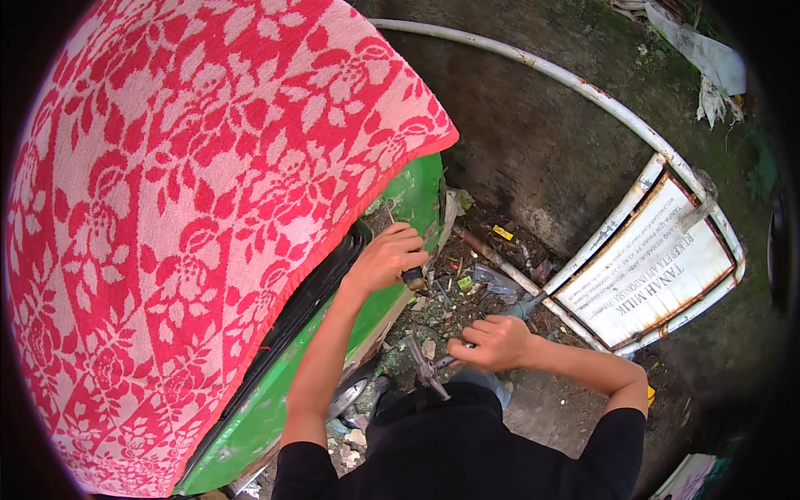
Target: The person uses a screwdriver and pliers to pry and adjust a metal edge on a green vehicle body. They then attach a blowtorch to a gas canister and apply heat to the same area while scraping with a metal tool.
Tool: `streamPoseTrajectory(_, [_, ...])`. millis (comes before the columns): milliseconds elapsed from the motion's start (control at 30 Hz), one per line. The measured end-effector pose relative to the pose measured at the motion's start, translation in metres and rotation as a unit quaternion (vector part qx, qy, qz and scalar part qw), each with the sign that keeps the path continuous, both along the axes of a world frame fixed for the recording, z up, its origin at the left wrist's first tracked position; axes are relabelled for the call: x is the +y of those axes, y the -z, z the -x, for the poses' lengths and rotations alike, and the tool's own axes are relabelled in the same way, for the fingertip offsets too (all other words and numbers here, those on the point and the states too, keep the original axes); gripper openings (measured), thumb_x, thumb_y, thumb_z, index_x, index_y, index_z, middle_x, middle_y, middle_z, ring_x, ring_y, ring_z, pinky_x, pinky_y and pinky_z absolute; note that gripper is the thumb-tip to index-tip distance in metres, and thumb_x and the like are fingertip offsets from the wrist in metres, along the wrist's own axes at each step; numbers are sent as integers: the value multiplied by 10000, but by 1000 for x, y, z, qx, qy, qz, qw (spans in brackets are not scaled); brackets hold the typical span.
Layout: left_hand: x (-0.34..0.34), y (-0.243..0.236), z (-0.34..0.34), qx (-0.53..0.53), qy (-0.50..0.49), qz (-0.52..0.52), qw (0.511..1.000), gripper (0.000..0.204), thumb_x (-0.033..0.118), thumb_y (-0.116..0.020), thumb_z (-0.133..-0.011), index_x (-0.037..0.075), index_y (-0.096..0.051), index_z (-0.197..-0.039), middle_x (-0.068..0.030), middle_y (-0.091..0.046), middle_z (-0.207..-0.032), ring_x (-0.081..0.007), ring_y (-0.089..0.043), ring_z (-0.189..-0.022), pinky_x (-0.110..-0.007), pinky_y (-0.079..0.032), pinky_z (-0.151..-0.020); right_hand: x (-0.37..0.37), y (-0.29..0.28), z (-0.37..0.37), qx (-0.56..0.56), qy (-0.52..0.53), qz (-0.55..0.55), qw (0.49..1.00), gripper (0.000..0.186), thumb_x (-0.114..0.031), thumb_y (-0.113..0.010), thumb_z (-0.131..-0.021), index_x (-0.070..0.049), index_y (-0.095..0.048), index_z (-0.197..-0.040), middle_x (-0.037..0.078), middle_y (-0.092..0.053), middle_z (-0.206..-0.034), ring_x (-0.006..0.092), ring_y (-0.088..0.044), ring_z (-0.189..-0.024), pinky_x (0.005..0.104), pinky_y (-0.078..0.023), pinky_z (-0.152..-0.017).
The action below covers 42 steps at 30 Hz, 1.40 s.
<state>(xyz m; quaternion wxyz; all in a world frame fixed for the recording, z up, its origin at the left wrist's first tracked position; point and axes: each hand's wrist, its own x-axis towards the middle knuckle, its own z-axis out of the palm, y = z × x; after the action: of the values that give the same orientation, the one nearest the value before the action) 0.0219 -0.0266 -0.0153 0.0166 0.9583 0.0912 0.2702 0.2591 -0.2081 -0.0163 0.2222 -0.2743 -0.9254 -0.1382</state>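
Observation:
My left hand [388, 255] is closed around a screwdriver. The dark handle [413, 278] with its yellowish end sticks out below the fist, and a thin shaft shows above it against the scraped edge of a green painted metal body [427, 185]. The screwdriver's tip cannot be made out. My right hand [495, 342] grips a claw hammer by its handle. The hammer's metal head [425, 367] hangs in front of my black shirt, below and apart from the screwdriver.
A red and pink floral towel [217, 183] drapes over the green body, with black rubbery strips [292, 325] along its edge. At right, a rusty white pipe frame [583, 87] holds a printed white sign [658, 271]. Rubble and litter [467, 279] cover the ground.

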Motion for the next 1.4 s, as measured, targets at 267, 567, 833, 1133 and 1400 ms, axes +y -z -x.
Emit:
streamPoseTrajectory(267, [0,1,-2,-9,7,-12,1000,364,38,-784,-514,79,-574,-808,-43,-538,-818,-258,-580,-866,-394,-476,-866,26,8,-6,-47,-27,-64,996,331,-447,-648,-921,-163,-532,-798,-34,-502,-617,138,-570,-532,276,-433,-463])
streamPoseTrajectory(567, [3,1,3,-22,23,-22,999,279,68,-754,-577,82,-589,-802,-40,-535,-793,-246,-584,-841,-383,-473,-850,30,17,-11,-37,-23,-46,998,315,-434,-646,-916,-177,-521,-783,-53,-470,-611,107,-547,-534,271,-412,-461])
streamPoseTrajectory(833, [6,8,-3,-21,18,-25,999,245,98,-744,-601,78,-560,-762,-47,-503,-757,-257,-576,-802,-410,-471,-862,39,4,-8,-41,-3,-45,998,333,-435,-641,-938,-164,-542,-773,-36,-495,-601,135,-565,-532,269,-438,-467])
streamPoseTrajectory(1133, [6,9,0,14,14,-44,999,250,86,-738,-597,77,-571,-783,-40,-511,-771,-248,-580,-818,-391,-474,-880,33,-5,-5,-18,-39,-41,998,350,-455,-637,-936,-166,-534,-770,-31,-510,-599,137,-568,-526,275,-431,-460])
streamPoseTrajectory(1400, [2,19,-1,9,15,-75,997,306,87,-767,-549,95,-650,-831,-26,-541,-809,-227,-579,-872,-361,-473,-837,22,5,-9,-20,-14,-24,999,329,-455,-646,-929,-181,-551,-774,-41,-503,-596,136,-589,-529,269,-445,-466])
